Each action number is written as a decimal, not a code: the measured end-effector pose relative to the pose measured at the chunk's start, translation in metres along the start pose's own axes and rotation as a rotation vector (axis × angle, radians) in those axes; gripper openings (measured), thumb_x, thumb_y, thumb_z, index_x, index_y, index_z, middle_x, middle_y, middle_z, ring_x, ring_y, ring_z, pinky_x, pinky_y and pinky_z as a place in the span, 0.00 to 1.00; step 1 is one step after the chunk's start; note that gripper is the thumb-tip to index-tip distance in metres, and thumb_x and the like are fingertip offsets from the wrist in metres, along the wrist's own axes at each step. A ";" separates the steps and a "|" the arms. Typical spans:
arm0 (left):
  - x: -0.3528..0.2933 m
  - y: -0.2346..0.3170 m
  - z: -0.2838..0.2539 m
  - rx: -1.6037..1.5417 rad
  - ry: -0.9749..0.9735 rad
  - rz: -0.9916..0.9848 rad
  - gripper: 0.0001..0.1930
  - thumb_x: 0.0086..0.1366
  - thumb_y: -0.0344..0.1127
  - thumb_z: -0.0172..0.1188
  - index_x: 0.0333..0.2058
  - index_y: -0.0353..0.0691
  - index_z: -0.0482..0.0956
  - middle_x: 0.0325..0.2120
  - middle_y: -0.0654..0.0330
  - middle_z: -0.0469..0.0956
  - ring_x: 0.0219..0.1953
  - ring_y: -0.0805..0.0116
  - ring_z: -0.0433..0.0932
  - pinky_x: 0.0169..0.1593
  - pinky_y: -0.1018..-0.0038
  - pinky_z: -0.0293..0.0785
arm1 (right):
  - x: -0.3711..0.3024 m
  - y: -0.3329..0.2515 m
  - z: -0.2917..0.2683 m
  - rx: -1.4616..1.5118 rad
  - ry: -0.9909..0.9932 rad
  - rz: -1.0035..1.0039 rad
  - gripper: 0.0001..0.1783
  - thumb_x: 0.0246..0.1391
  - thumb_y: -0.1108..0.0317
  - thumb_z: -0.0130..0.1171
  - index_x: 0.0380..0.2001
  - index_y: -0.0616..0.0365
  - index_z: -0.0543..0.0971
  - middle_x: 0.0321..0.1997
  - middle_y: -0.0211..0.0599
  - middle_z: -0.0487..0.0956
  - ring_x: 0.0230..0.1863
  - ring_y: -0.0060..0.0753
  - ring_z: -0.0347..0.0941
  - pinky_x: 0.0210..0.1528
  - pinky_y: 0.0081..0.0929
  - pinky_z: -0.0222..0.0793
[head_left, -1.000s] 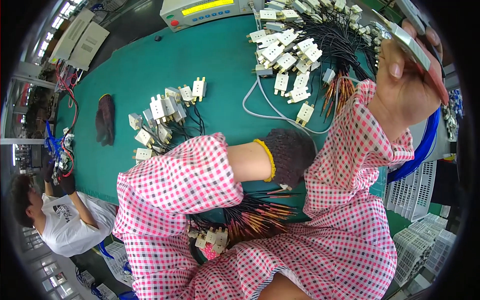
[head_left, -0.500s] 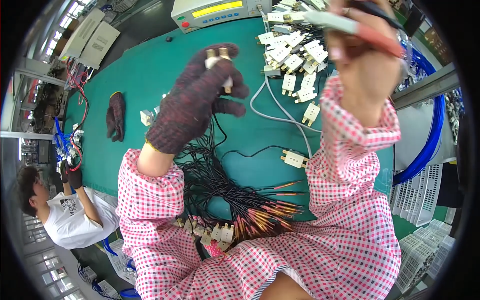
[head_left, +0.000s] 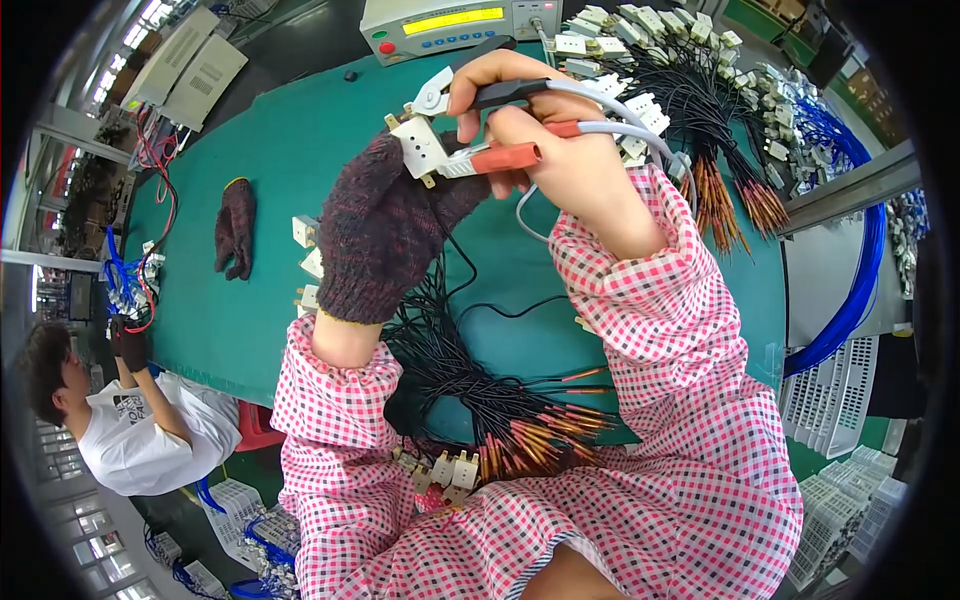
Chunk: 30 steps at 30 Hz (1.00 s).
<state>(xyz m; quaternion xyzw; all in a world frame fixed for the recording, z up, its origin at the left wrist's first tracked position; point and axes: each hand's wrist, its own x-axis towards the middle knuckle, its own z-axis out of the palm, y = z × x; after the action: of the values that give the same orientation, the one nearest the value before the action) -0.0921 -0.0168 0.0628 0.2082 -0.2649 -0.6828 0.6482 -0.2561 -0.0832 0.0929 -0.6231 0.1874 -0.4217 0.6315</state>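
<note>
The room is wide, with bright windows (head_left: 95, 555) at the lower left and white baskets (head_left: 845, 490) stacked on the right. A big, smooth green table (head_left: 300, 170) fills the middle. Near its left end is a co-worker (head_left: 160, 440) in a white shirt with dark letters on the chest (the folds bend them). At the back stands a pale gray machine (head_left: 520, 20); its yellow screen (head_left: 455, 20) has writing too small for me to read. A fat loop of blue wire (head_left: 870, 250) hangs on the right. A messy bunch of black wires (head_left: 450, 370) with copper-colored tips (head_left: 550, 435) lies close to the wearer. More white plugs (head_left: 605, 45) are heaped near the machine. The left hand (head_left: 380, 230), in a dark knit glove, pinches one white block above the table, in front of the machine. The right hand (head_left: 570, 150) is bare and grips two clips, one with a black handle (head_left: 510, 93) and one with a red handle (head_left: 505, 158). A spare glove (head_left: 235, 228) lies flat on the left. That held white block (head_left: 418, 147) has little dark holes, and the clip noses meet its edges.
</note>
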 end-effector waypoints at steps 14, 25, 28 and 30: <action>0.003 -0.007 -0.006 0.056 0.019 0.036 0.19 0.69 0.39 0.49 0.52 0.33 0.67 0.50 0.49 0.72 0.52 0.55 0.73 0.57 0.60 0.72 | 0.004 0.000 -0.010 -0.213 -0.054 -0.079 0.12 0.51 0.75 0.45 0.37 0.57 0.77 0.28 0.31 0.77 0.25 0.19 0.76 0.21 0.17 0.67; 0.003 -0.014 0.000 0.166 0.049 0.052 0.23 0.68 0.41 0.51 0.55 0.30 0.63 0.51 0.48 0.70 0.54 0.53 0.71 0.58 0.57 0.70 | 0.003 0.001 -0.004 -0.125 -0.051 -0.038 0.10 0.50 0.76 0.45 0.35 0.60 0.74 0.28 0.32 0.74 0.18 0.19 0.67 0.20 0.17 0.62; 0.001 -0.014 0.010 0.240 0.050 0.049 0.25 0.67 0.41 0.51 0.56 0.30 0.61 0.53 0.47 0.68 0.55 0.52 0.70 0.60 0.55 0.68 | 0.001 -0.004 -0.005 -0.027 -0.046 0.016 0.09 0.50 0.76 0.45 0.34 0.61 0.74 0.27 0.33 0.74 0.17 0.19 0.66 0.18 0.17 0.60; 0.003 -0.016 0.008 0.205 0.034 0.043 0.25 0.67 0.41 0.51 0.57 0.30 0.61 0.53 0.47 0.68 0.56 0.52 0.69 0.61 0.55 0.67 | 0.001 -0.003 -0.008 -0.016 -0.044 0.020 0.09 0.50 0.76 0.45 0.34 0.61 0.74 0.27 0.33 0.74 0.17 0.19 0.65 0.18 0.17 0.60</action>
<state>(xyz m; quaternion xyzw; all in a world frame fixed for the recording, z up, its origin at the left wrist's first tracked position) -0.1092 -0.0189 0.0590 0.2792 -0.3266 -0.6343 0.6426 -0.2625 -0.0882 0.0950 -0.6353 0.1831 -0.4001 0.6347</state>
